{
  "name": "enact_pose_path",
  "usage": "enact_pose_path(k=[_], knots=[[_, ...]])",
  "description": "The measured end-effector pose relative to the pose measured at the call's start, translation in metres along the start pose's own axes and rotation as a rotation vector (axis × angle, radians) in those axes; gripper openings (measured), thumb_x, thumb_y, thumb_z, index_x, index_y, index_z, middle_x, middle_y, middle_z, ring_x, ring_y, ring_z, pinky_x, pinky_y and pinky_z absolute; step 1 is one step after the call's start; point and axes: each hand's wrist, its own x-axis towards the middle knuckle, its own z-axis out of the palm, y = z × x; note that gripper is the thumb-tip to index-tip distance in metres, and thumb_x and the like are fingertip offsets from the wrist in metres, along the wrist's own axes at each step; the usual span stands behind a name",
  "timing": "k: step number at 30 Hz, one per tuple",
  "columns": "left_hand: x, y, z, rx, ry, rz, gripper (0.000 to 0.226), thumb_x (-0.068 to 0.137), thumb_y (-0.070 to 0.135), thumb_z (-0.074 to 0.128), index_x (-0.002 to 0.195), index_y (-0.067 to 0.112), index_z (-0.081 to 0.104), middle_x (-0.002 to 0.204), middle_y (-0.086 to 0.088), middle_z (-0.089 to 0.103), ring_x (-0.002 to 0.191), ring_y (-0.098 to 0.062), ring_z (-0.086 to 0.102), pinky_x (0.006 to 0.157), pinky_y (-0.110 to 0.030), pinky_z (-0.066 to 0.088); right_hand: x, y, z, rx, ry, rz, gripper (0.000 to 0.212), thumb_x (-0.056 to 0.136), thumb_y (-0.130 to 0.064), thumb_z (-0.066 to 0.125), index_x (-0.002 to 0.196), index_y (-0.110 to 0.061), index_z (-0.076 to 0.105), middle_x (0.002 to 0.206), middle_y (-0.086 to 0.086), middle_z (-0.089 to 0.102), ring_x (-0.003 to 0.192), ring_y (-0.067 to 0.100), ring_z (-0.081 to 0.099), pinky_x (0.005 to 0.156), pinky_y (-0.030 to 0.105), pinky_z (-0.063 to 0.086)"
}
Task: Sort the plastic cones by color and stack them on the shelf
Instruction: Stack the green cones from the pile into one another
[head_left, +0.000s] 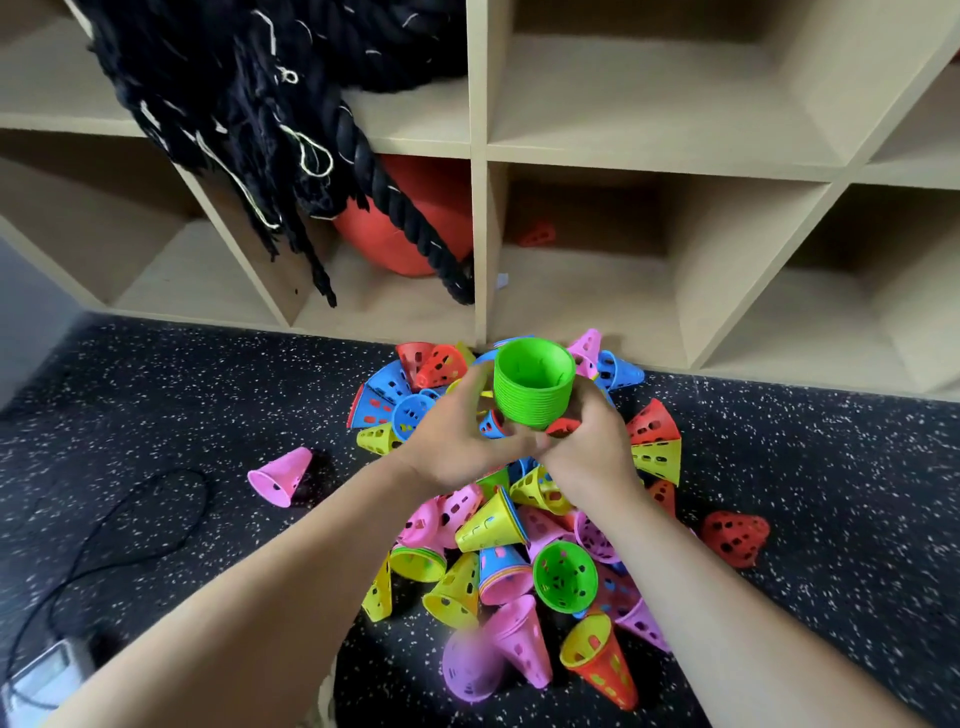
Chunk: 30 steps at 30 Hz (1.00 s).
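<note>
Far left of the fingers: black speckled rubber floor (156, 374), mostly bare; a thin black cord (130, 525) loops across it and a lone pink perforated plastic cone (283, 475) lies on its side, well apart from the heap. Open floor also runs along the shelf's foot on that side.

Left hand (457, 441): fingers (475, 387) curled round the left side of a nested stack of green plastic cones (532, 384), wide mouth up. Right hand (589, 441): fingers wrapped against the stack's right lower side, the two hands touching beneath it. Both are closed on the stack; it is held above the heap, just in front of the shelf's bottom edge.

Below the fingers: loose heap of mixed plastic cones (519, 545), pink, yellow, blue, red, green, tipped every way, some nested. A red cone (735, 535) lies at the right fringe.

Beyond the fingers: pale wooden cubby shelf (478, 156). Cubby up-left holds a thick black rope (291, 104) spilling down over a red-orange ball (405, 223). Cubby directly ahead holds one small red cone at the back (537, 234). Cubbies to the right appear bare.
</note>
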Motion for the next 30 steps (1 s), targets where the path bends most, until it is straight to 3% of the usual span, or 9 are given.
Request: enact_pose_path(k=[5,9,11,14,18,22,24,27,30], knots=[[0.001,-0.006,0.012,-0.07,0.127,-0.016,0.072,0.059,0.055,0.087,0.12,0.031,0.059,0.113,0.009,0.07,0.107,-0.011,0.066,0.097,-0.043,0.052,-0.009,-0.005,-0.006,-0.048,-0.132,-0.026,0.051,0.071,-0.019,0.081,0.118,-0.033,0.063,0.104,-0.015,0.072,0.092,-0.005,0.066,0.073,0.013,0.051],[-0.013,-0.014,0.016,-0.025,0.231,-0.03,0.065,0.065,0.039,0.091,0.12,0.03,0.058,0.107,0.015,0.069,0.098,0.002,0.064,0.09,-0.026,0.053,-0.012,0.005,-0.025,-0.294,-0.255,0.027,0.056,0.074,-0.016,0.074,0.124,-0.034,0.058,0.114,-0.015,0.064,0.098,0.003,0.063,0.082,0.02,0.052],[-0.024,-0.021,0.021,-0.002,0.287,-0.062,0.06,0.068,0.034,0.09,0.118,0.03,0.057,0.103,0.018,0.068,0.091,0.009,0.062,0.082,-0.017,0.05,-0.015,0.017,-0.038,-0.519,-0.29,0.038,0.037,0.075,-0.019,0.073,0.109,-0.032,0.065,0.101,-0.015,0.066,0.088,0.009,0.063,0.08,0.028,0.053],[-0.042,-0.035,0.029,0.076,0.345,-0.148,0.057,0.068,0.04,0.088,0.114,0.028,0.056,0.097,0.017,0.067,0.086,0.002,0.063,0.077,-0.025,0.051,-0.032,0.034,-0.051,-0.808,-0.416,0.06,0.009,0.078,-0.028,0.074,0.081,-0.025,0.066,0.078,-0.01,0.069,0.079,0.014,0.065,0.071,0.029,0.052],[-0.064,-0.046,0.04,0.183,0.372,-0.147,0.057,0.069,0.043,0.086,0.111,0.022,0.054,0.085,0.017,0.06,0.079,-0.014,0.06,0.07,-0.031,0.049,-0.065,0.052,-0.045,-1.105,-0.459,0.119,0.034,0.086,-0.053,0.069,0.08,-0.023,0.054,0.086,0.0,0.061,0.089,0.027,0.061,0.065,0.03,0.038],[-0.082,-0.046,0.047,0.17,0.385,-0.107,0.062,0.07,0.043,0.085,0.118,0.021,0.053,0.091,0.016,0.062,0.083,-0.01,0.059,0.069,-0.021,0.044,-0.087,0.07,-0.031,-0.94,-0.348,0.303,0.025,0.091,-0.032,0.068,0.104,-0.012,0.061,0.106,0.009,0.066,0.097,0.03,0.062,0.068,0.03,0.041],[-0.09,-0.046,0.048,0.152,0.392,-0.106,0.063,0.071,0.043,0.085,0.12,0.021,0.053,0.095,0.014,0.065,0.087,-0.005,0.06,0.069,-0.014,0.043,-0.092,0.075,-0.028,-0.834,-0.259,0.359,0.012,0.091,-0.021,0.066,0.098,-0.012,0.064,0.1,0.007,0.067,0.087,0.027,0.06,0.066,0.028,0.042],[-0.102,-0.048,0.048,0.135,0.402,-0.122,0.063,0.07,0.044,0.085,0.121,0.027,0.052,0.099,0.023,0.062,0.09,0.007,0.058,0.077,-0.021,0.049,-0.096,0.075,-0.028,-0.857,-0.225,0.383,0.006,0.092,-0.017,0.062,0.09,-0.012,0.065,0.084,0.001,0.058,0.078,0.023,0.054,0.06,0.026,0.037],[-0.111,-0.055,0.048,0.173,0.412,-0.14,0.061,0.07,0.048,0.084,0.116,0.032,0.047,0.099,0.016,0.064,0.091,-0.006,0.061,0.079,-0.034,0.053,-0.093,0.072,-0.033,-0.922,-0.246,0.369,0.033,0.095,-0.015,0.057,0.063,-0.013,0.047,0.065,0.001,0.046,0.066,0.024,0.05,0.045,0.027,0.026]])
